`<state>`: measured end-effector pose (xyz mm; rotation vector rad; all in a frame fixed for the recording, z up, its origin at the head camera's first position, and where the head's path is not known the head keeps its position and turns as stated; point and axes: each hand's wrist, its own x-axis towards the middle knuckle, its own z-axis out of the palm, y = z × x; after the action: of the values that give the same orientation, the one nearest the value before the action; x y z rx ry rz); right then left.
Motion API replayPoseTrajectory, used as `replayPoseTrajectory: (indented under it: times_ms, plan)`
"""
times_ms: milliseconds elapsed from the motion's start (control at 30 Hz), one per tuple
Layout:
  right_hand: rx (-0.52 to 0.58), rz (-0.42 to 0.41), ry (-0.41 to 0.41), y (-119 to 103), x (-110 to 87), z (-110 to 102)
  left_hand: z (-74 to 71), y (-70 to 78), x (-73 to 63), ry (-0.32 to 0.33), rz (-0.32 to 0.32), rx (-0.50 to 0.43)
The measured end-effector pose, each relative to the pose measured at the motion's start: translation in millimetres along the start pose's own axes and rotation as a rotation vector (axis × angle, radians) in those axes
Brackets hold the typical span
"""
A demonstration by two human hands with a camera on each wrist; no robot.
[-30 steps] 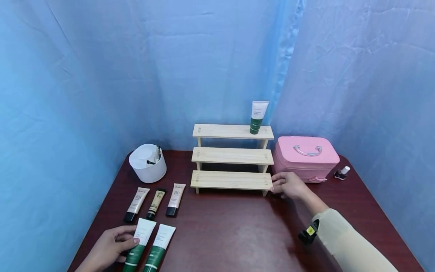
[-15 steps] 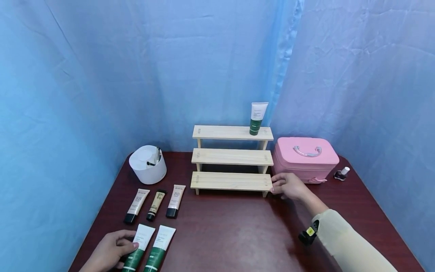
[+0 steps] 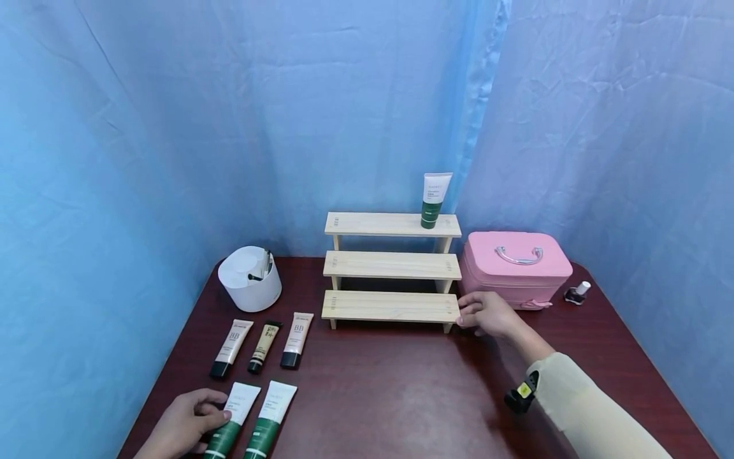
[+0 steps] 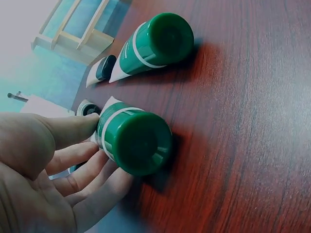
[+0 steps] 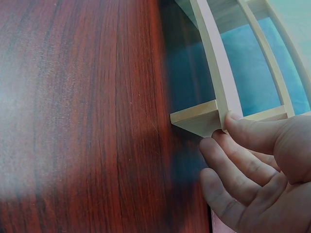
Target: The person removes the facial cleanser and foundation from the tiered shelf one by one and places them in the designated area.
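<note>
At the near left, my left hand (image 3: 186,422) pinches a white-and-green squeeze tube (image 3: 232,417) between thumb and fingers. In the left wrist view the tube's green cap (image 4: 143,144) faces the camera; whether the tube touches the table is unclear. A matching tube (image 3: 271,417) lies just right of it. My right hand (image 3: 487,313) holds the right end of the bottom step of a three-step wooden shelf (image 3: 390,307), thumb (image 5: 235,119) on its edge and fingers below. Another white-and-green tube (image 3: 434,199) stands on the top step, cap down, near the right end.
Two BB cream tubes (image 3: 232,347) and a small gold tube (image 3: 264,346) lie at the left. Behind them stands a white round container (image 3: 246,287) holding small items. Right of the shelf are a pink case (image 3: 516,264) and a nail polish bottle (image 3: 576,292).
My left hand has moved the pinched tube slightly toward the table's near side, away from the small gold tube. The right hand keeps its place at the shelf.
</note>
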<state>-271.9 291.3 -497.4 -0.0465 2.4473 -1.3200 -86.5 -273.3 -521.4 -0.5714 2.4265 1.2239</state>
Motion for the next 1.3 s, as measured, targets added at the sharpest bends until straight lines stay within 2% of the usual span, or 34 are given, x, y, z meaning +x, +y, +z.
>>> replayPoseTrajectory:
  times_ms: [133,233,367,467,667,800,967,1067,1300]
  plan:
    - [-0.002,0.000,0.000,0,-0.3,-1,-4.7,2.5,-0.1,0.000,0.005,0.010]
    - [0.005,0.003,0.004,-1,-0.6,-1,-10.8,9.9,0.5,0.010,0.028,0.001]
    - [0.008,-0.006,-0.002,-2,-1.5,0,-20.2,29.0,1.5,0.054,0.151,-0.001]
    - [0.003,-0.013,-0.005,-2,-2.4,0,-25.3,52.3,3.4,0.089,0.297,0.017]
    - [-0.015,-0.007,-0.002,-3,-2.0,0,-23.3,119.7,12.2,0.128,0.563,0.101]
    - [-0.022,-0.003,-0.004,-3,-0.7,-2,-13.6,172.5,24.5,0.107,0.679,0.104]
    - [-0.012,0.004,0.011,-1,1.0,-2,7.2,242.9,46.3,0.036,0.738,0.000]
    - [-0.008,0.002,0.016,1,1.4,-2,22.2,278.9,58.7,-0.004,0.758,-0.041]
    - [0.015,0.000,0.023,1,-0.7,0,54.1,340.8,75.1,-0.056,0.787,-0.057]
